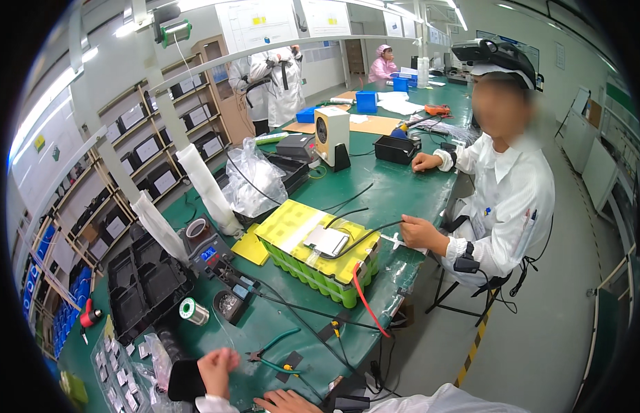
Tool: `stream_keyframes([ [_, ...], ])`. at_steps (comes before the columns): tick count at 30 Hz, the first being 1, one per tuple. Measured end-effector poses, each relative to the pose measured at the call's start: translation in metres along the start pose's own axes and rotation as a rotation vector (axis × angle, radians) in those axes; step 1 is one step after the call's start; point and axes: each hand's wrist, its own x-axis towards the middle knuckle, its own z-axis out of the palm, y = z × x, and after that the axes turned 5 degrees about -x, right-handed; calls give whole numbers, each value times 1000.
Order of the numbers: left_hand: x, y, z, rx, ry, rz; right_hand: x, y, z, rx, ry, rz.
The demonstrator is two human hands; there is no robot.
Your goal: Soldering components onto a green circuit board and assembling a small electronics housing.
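At the lower edge, my left hand [218,372] is raised over the green bench with curled fingers; what they hold, if anything, I cannot make out. A black device sits beside its wrist. My right hand [287,401] rests at the bench edge, fingers stretched out and partly cut off by the frame. Just beyond the hands lie teal-handled cutters [273,352]. A solder spool [193,311] stands farther off at the left, its thin wire trailing toward my left hand. Ahead sits a green battery pack [313,258] with a yellow top, a silver board [327,241], black cables and a red cable [366,303].
A soldering station [213,256] and an open black case [144,282] stand on the left, near a bag of small parts [120,378]. At the right, a seated co-worker's hand [424,234] holds a black cable of the pack. Behind lies a clear plastic bag [251,180].
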Motion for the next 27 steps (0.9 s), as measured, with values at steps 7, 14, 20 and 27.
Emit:
stream_keyframes([
  [7,87,-41,7,-684,106,-288,1,6,8,0,30,-11],
  [14,71,-17,19,-643,-124,-162,10,-4,-7,-62,13,0],
  [20,62,-62,14,-520,-301,-90,5,-8,-15,-71,3,59],
  [27,-79,37,13,-278,-356,21,16,0,10,-145,111,-131],
])
